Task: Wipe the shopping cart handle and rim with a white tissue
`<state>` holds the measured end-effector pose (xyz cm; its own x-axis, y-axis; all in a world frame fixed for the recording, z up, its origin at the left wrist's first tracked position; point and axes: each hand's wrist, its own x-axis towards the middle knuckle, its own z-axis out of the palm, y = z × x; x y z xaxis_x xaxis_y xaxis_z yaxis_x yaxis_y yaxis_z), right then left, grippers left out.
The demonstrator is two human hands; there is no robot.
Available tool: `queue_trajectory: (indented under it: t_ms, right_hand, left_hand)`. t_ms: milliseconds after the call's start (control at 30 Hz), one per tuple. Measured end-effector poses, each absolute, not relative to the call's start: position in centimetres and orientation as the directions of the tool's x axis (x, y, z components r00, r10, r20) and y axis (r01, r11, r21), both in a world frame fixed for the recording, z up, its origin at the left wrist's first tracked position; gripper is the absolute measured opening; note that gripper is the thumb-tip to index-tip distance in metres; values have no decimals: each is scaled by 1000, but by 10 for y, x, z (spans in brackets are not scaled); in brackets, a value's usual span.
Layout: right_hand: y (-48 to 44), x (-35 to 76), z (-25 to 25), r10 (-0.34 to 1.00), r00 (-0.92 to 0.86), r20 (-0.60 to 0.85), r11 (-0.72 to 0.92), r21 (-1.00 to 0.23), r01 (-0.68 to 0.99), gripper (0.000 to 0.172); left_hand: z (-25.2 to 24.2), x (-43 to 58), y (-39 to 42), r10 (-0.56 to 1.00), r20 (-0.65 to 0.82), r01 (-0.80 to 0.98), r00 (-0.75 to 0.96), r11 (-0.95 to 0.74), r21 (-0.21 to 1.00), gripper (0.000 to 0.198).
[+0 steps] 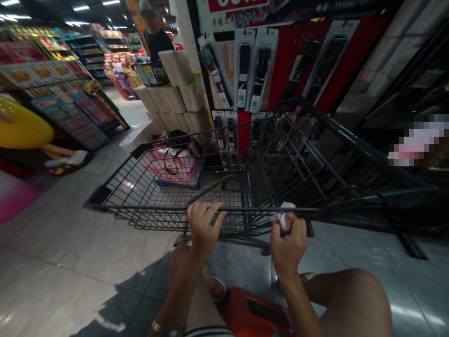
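Observation:
A dark wire shopping cart [115, 187] stands in front of me in a store aisle. My left hand [203, 227] is curled over the cart's rear top bar, fingers wrapped on it. My right hand [289, 243] is closed on a small crumpled white piece of paper or tissue [283, 216], held against the same bar further right. Inside the cart, at its far end, lies a pink bag [175, 166] with black handles. My bare knees show at the bottom, with something orange-red [256, 316] between them.
Belts hang on a red and white display [252, 70] right behind the cart. Stacked cream packs [175, 89] stand beside it. Shelves of colourful goods [66, 103] line the left. A person in black [157, 40] stands far back. A yellow balloon-like shape [21, 126] sits at left.

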<state>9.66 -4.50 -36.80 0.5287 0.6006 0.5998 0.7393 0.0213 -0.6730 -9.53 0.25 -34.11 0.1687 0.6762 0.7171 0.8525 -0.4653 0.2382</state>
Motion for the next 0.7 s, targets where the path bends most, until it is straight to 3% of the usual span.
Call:
queue_trajectory:
  t_ms: [233, 467, 700]
  right_hand:
    - [-41, 82, -383, 576, 686, 444, 44, -855, 517, 18]
    - [-58, 74, -404, 754, 579, 310, 41, -902, 430, 16]
    - [-67, 102, -386, 507, 702, 499, 66, -835, 546, 16]
  left_hand:
    - [-342, -95, 3, 681, 713, 856, 169, -460, 235, 16]
    - [-343, -96, 3, 673, 718, 855, 178, -467, 226, 16]
    - [-344, -95, 3, 670, 724, 868, 165, -447, 216, 15]
